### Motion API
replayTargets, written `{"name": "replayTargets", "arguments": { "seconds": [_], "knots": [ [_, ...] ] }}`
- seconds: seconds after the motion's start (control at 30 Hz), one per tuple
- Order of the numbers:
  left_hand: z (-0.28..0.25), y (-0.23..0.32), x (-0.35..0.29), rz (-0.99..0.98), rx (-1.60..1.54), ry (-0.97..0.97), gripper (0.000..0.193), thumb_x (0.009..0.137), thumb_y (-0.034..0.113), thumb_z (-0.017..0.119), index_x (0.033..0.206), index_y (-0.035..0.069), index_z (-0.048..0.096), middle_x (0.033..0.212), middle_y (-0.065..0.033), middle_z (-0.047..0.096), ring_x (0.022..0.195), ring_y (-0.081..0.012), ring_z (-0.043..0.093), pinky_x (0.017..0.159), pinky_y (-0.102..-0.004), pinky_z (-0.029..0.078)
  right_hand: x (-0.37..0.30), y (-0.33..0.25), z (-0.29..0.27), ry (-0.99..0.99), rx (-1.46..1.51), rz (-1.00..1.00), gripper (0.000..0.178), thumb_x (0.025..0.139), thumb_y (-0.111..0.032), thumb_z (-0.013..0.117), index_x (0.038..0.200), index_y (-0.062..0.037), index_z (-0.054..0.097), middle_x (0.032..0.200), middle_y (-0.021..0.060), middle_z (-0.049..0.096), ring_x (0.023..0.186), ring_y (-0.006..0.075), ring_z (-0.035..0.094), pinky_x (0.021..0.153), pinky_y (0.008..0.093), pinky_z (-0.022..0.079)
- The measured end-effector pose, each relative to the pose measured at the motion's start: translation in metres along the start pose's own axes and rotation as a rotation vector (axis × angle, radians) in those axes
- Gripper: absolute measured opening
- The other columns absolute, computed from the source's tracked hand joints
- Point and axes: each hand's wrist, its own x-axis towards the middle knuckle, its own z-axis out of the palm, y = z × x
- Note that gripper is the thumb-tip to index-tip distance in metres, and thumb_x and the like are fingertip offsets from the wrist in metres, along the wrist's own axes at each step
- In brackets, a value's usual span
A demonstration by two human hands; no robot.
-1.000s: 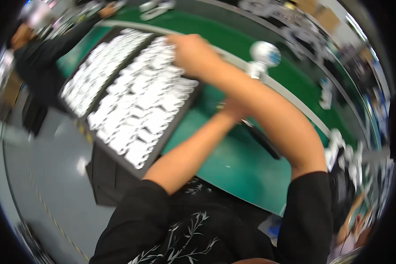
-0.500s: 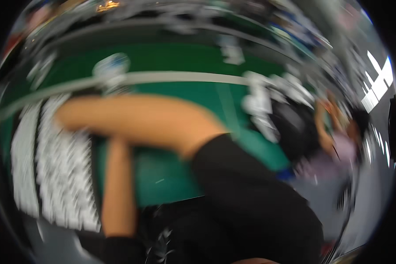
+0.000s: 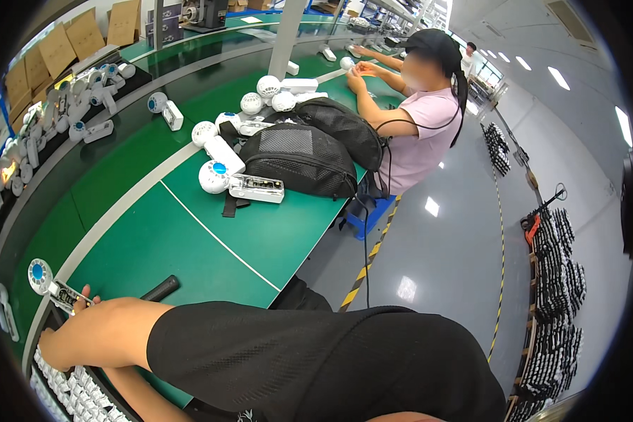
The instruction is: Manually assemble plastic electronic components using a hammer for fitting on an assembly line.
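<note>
My right arm, in a black sleeve, reaches across to the lower left. My right hand (image 3: 55, 349) is bent down at the edge of a black tray of small white parts (image 3: 84, 397), its fingers mostly hidden. The left forearm passes beneath the right one. Beyond it, fingers of my left hand (image 3: 85, 299) are closed on the handle of a white handheld fan (image 3: 41, 276). That fan has a round head with a blue centre, and its opened handle shows the inside. A black cylindrical tool handle (image 3: 162, 288) sticks out beside my right forearm.
More white fans (image 3: 214, 176) lie around black bags (image 3: 299, 160) on the green bench (image 3: 183, 235). A dark conveyor with many fans curves along the left. A person in a pink shirt (image 3: 429, 116) works at the far bench. Stacked racks (image 3: 552, 281) stand on the right.
The view has swung toward the right and steadied. The tray of white parts has shifted to the lower left corner, and the co-worker and bags now show nearer the middle.
</note>
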Motion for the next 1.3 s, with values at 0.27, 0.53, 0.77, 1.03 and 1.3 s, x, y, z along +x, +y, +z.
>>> {"name": "replayTargets", "arguments": {
  "seconds": [0.27,0.53,0.77,1.03,1.3],
  "knots": [
    [-0.036,0.019,0.008,0.122,0.112,0.123,0.054,0.096,0.036,0.046,0.141,0.006,0.035,0.138,-0.0119,0.045,0.123,-0.0232,0.045,0.102,-0.0365,0.036,-0.092,-0.018,-0.03,0.134,0.092,-0.027,0.053,0.081,-0.048,0.063,0.119,-0.0113,0.062,0.115,0.0107,0.064,0.105,0.0279,0.059,0.087,0.0436,0.046],
    [-0.039,0.052,-0.006,0.268,0.233,0.215,0.057,0.095,0.035,0.05,0.141,0.007,0.035,0.137,-0.012,0.045,0.122,-0.0241,0.047,0.099,-0.0372,0.04,-0.097,-0.029,-0.031,0.307,0.356,0.009,0.053,0.077,-0.042,0.067,0.114,-0.0043,0.064,0.112,0.0157,0.064,0.105,0.0289,0.058,0.086,0.0441,0.046],
    [0.012,0.052,-0.001,0.321,0.358,0.191,0.059,0.093,0.034,0.054,0.142,0.007,0.034,0.137,-0.0121,0.046,0.12,-0.025,0.049,0.096,-0.0378,0.043,-0.044,0.005,0.005,0.547,0.493,0.057,0.02,0.066,-0.015,0.071,0.079,0.0003,0.071,0.079,0.0187,0.068,0.082,0.0297,0.066,0.07,0.0477,0.051],
    [0.023,0.057,-0.005,0.413,0.455,0.258,0.062,0.091,0.033,0.058,0.142,0.007,0.034,0.136,-0.0122,0.046,0.118,-0.0259,0.051,0.092,-0.0384,0.046,-0.058,0.026,-0.002,0.749,1.297,0.363,0.01,0.071,-0.005,0.059,0.063,0.0002,0.062,0.06,0.0214,0.062,0.052,0.0306,0.063,0.049,0.0433,0.051],
    [0.02,0.058,-0.034,0.516,0.561,0.438,0.066,0.089,0.033,0.062,0.142,0.008,0.033,0.135,-0.0122,0.046,0.117,-0.0268,0.053,0.089,-0.0391,0.05,-0.033,0.038,-0.012,0.918,2.009,0.35,0.012,0.072,-0.005,0.06,0.06,-0.0053,0.059,0.055,0.0131,0.06,0.043,0.0262,0.058,0.041,0.0402,0.048]
  ]
}}
